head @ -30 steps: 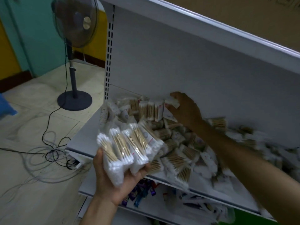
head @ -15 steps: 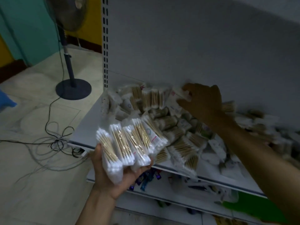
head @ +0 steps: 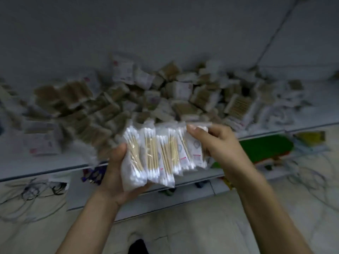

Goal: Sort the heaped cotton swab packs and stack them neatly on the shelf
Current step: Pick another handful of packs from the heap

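Clear-plastic cotton swab packs (head: 159, 154), wooden stems and white tips showing through, stand fanned side by side in the air just in front of the shelf's front edge, about its middle. The left hand (head: 117, 175) cups their lower ends, its thumb curled round the leftmost pack and its palm beneath. The right hand (head: 220, 145) pinches the rightmost pack near its top, thumb in front and fingers curled behind.

Behind them a loose heap (head: 165, 96) of the same packs sprawls across the pale grey metal shelf (head: 315, 116). It is thickest against the grey back panel (head: 146, 33) and reaches the front edge around the centre; blur hides how the single packs lie. Bare shelf shows along the front edge at the left and at the right end past the heap.

Below, a grey lower shelf (head: 183, 197) juts out further toward the person and carries a green packet (head: 264, 147) on its right part. Tangled cables (head: 36, 191) lie on the pale tiled floor (head: 192, 231) by the shelf's left end, with more at the right.
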The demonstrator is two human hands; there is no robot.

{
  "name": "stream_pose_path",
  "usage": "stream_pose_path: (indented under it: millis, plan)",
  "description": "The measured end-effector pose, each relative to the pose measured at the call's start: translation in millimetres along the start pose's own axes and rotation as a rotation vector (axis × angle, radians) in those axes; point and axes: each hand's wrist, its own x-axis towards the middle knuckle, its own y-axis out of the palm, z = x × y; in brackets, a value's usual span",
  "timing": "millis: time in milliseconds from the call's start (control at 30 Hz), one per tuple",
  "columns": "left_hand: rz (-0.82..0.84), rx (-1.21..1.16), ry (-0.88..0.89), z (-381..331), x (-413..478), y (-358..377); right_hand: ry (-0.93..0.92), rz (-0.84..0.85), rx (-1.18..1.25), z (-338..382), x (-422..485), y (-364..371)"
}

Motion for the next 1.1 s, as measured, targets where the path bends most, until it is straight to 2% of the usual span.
stream_pose_path:
  millis: [33, 67, 167, 233, 367, 533, 633, 667, 800, 933, 1100]
  plan:
    - [0.293, -0.161, 0.022, 18, 1, 17, 0.006, -0.058, 0.023, -16, -15, -16]
    - [0.364, -0.171, 0.007, 31, -2, 34, 0.003, -0.130, 0.058, -31, -30, -33]
    - [0.556, -0.200, -0.258, 84, 0, 88, 0.011, -0.352, 0.143, -64, -75, -88]
    - [0.600, -0.234, -0.362, 127, -9, 122, 0.039, -0.448, 0.184, -81, -105, -127]
    - [0.545, -0.197, -0.667, 209, -25, 180, 0.094, -0.530, 0.282, -109, -159, -206]
    - [0.613, -0.135, -0.771, 276, -23, 249, 0.151, -0.667, 0.261, -134, -214, -291]
    - [0.630, -0.101, -0.727, 299, -22, 297, 0.123, -0.741, 0.274, -138, -230, -335]
    - [0.707, -0.137, -0.735, 309, -23, 317, 0.108, -0.761, 0.272, -136, -233, -347]
    - [0.744, 0.019, -0.445, 318, -4, 383, -0.018, -0.817, 0.217, -125, -225, -388]
    - [0.896, -0.063, -0.410, 334, 40, 435, -0.121, -0.875, 0.128, -118, -196, -440]
    - [0.897, -0.138, -0.385, 368, 118, 495, -0.196, -0.854, -0.070, -125, -135, -527]
